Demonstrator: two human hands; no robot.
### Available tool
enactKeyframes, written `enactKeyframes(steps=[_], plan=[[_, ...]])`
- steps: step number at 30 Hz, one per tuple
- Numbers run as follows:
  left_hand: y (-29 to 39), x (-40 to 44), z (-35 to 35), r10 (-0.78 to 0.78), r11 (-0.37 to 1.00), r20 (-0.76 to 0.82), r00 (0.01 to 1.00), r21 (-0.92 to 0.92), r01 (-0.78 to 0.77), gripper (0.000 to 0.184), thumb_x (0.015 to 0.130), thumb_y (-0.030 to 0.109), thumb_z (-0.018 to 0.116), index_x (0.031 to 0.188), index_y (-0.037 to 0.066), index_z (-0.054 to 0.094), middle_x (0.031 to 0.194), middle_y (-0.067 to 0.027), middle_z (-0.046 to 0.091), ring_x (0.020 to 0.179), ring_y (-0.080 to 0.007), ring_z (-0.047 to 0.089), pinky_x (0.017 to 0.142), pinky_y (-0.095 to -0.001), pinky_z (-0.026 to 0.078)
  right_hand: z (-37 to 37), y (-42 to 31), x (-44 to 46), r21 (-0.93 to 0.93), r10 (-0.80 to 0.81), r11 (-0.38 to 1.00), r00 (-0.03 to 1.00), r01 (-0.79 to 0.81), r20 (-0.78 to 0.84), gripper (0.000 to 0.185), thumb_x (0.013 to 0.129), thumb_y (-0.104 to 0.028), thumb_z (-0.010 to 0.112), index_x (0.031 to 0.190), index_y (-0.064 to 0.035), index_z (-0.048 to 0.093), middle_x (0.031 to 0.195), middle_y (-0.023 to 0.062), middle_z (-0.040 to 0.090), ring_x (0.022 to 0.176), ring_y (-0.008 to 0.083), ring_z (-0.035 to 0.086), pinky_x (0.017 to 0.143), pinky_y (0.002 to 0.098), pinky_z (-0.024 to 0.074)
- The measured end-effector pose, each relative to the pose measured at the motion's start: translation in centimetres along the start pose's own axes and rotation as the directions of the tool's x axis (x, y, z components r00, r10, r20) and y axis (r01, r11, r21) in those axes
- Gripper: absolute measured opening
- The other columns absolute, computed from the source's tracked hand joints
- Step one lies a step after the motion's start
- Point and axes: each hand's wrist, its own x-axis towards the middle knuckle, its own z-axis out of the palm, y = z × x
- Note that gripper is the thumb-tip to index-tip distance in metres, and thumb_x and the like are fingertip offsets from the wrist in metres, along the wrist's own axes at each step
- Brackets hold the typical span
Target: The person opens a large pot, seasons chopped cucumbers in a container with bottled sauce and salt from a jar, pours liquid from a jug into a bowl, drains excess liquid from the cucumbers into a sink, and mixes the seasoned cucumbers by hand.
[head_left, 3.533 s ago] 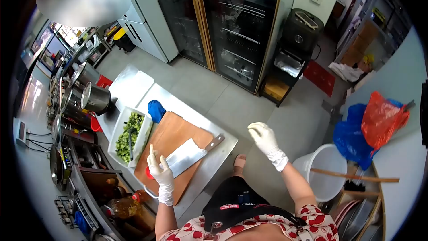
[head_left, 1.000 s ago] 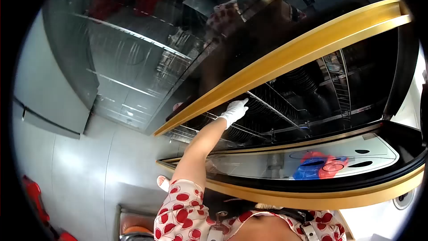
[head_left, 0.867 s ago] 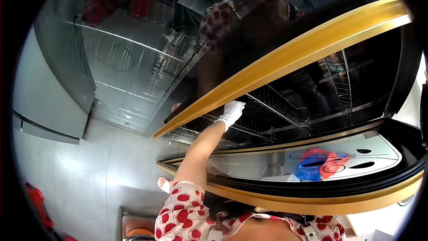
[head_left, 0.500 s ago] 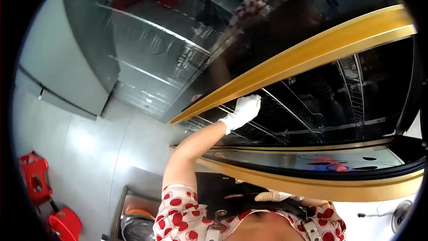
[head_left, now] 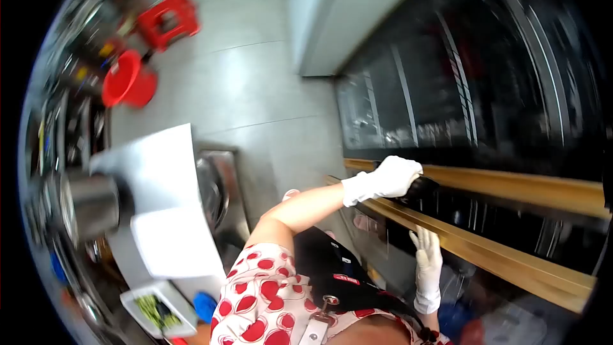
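My left hand (head_left: 391, 177), in a white glove, is closed on a dark object (head_left: 419, 193) at the gap between two gold-edged cabinet doors. The object looks black and rounded, but its kind is hard to make out. The far door (head_left: 511, 185) has a gold frame and a dark glossy panel; the near door (head_left: 485, 249) lies along the gap's other side. Beside the near door's gold edge is my right hand (head_left: 428, 268), also gloved in white, its fingers stretched out and holding nothing visible.
A red stool (head_left: 169, 19) and a red bucket (head_left: 129, 81) stand on the grey floor to the left. Closer in are a white-topped counter (head_left: 153, 166), a metal pot (head_left: 89, 207) and a white tray (head_left: 137, 297) of green vegetables. A pale cabinet (head_left: 345, 25) stands beyond.
My view has swung left. My left hand, earlier inside the cabinet by its wire racks, is now at the door gap with a dark object. The right hand has risen beside the near door; the gap looks narrower.
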Motion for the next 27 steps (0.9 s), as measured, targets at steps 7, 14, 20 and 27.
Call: enactKeyframes(steps=[7,14,20,27], plan=[[6.4,-13.5,-5.1,-0.115,0.971,-0.543,0.832,0.115,0.209,0.009,0.086,0.011,0.056,0.093,0.005,0.059,0.083,-0.0139,0.063,0.076,-0.0336,0.063,0.066,-0.0403,0.050,-0.6,1.4,2.5,-0.091,-0.072,0.995,0.918,0.039,-0.390,0.058,0.096,-0.015,0.050,0.142,0.0071,0.022,0.139,0.0223,0.039,0.125,0.0279,0.045,0.106,0.0352,0.0366],[18.7,-28.7,1.7,-0.032,0.943,-0.859,0.512,0.144,0.301,0.006,0.087,0.006,0.055,0.092,0.003,0.058,0.081,-0.0133,0.062,0.071,-0.0324,0.062,0.061,-0.0381,0.049,-6.9,7.5,8.8,-0.447,-0.424,0.870,0.782,0.211,-0.457,0.065,0.095,-0.021,0.052,0.142,0.0086,0.017,0.141,0.0312,0.031,0.132,0.0348,0.035,0.110,0.0372,0.0289],[28.1,-39.7,9.5,-0.130,0.927,-0.934,0.332,0.004,0.374,0.010,0.089,0.008,0.053,0.094,0.001,0.058,0.081,-0.0153,0.061,0.072,-0.0330,0.061,0.063,-0.0378,0.048,-6.9,8.2,9.8,-0.476,-0.473,0.844,0.760,0.247,-0.446,0.053,0.093,-0.024,0.056,0.130,0.0100,0.038,0.126,0.0274,0.049,0.112,0.0329,0.054,0.096,0.0369,0.0449],[39.3,-53.5,17.6,0.162,0.736,-0.926,0.341,0.344,0.583,0.020,0.075,0.006,0.061,0.095,0.005,0.059,0.077,-0.0113,0.060,0.065,-0.0302,0.058,0.058,-0.0390,0.046,11.3,7.8,-15.9,-0.151,0.266,0.939,0.376,-0.308,0.887,0.069,0.093,-0.058,0.038,0.125,0.0020,0.046,0.106,0.0146,0.062,0.072,0.0204,0.065,0.054,0.0254,0.0535]])
